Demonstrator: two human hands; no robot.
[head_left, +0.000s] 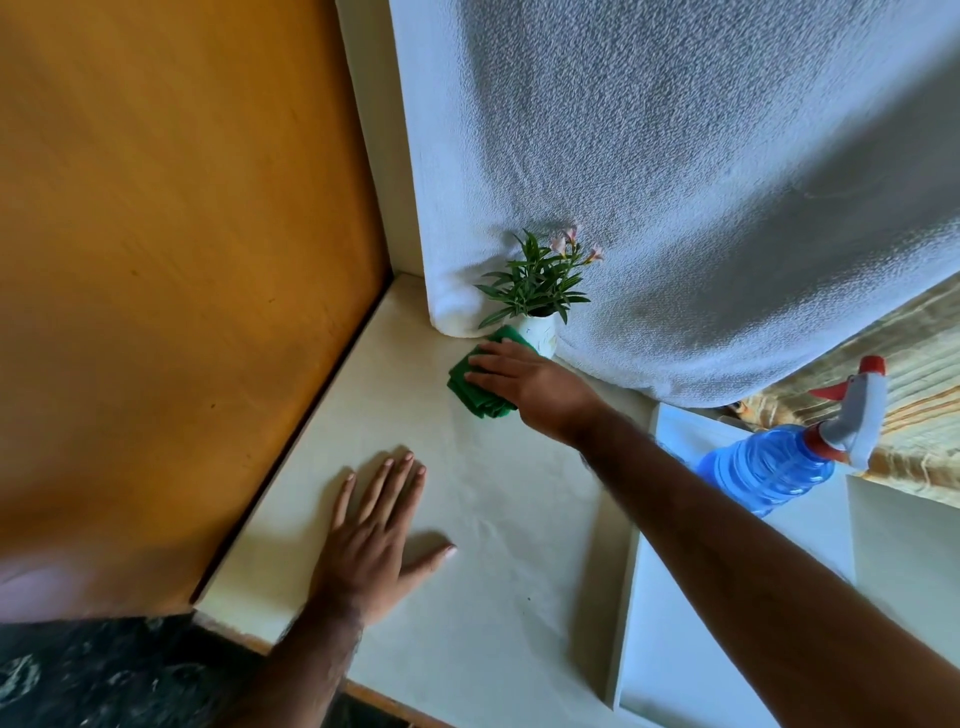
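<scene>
A folded green cloth (467, 384) lies on the cream sill (467, 519), near its far corner. My right hand (524, 382) lies flat on the cloth with straight fingers, pressing it against the surface. The cloth's far end touches a small white pot (543, 335) holding a green plant with pink flowers (540, 280). My left hand (374, 530) rests palm down on the sill closer to me, fingers spread, holding nothing.
A white curtain (675, 182) hangs behind the pot. An orange wall (171, 260) borders the sill on the left. A blue spray bottle (769, 467) with a grey and red trigger lies on the white ledge (675, 649) at the right. Dark patterned floor (104, 675) shows below.
</scene>
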